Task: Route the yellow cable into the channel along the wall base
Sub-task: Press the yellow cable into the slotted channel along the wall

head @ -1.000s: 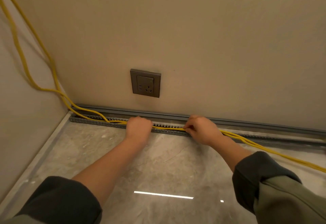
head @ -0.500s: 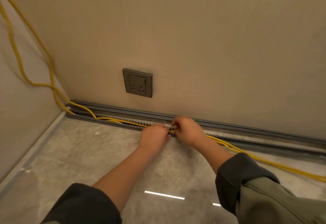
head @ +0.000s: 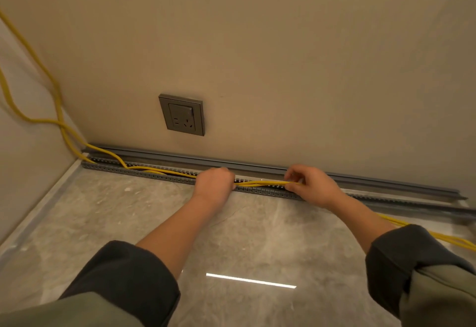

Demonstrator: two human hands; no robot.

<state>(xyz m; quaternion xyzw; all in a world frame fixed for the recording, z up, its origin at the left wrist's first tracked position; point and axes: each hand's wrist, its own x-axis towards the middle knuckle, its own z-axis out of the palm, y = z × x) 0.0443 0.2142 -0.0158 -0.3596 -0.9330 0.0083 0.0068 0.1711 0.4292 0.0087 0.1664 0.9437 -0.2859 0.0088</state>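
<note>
yellow cable (head: 260, 184) lengthwise along the wall-base channel (head: 108, 167)

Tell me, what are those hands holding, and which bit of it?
The yellow cable, mid-run over the channel. The left hand grips it, and the right hand pinches it further right.

Cable (head: 260, 183) along channel (head: 144, 174) @ wall (head: 283, 69) base, socket (head: 183, 114) above, L side
</note>
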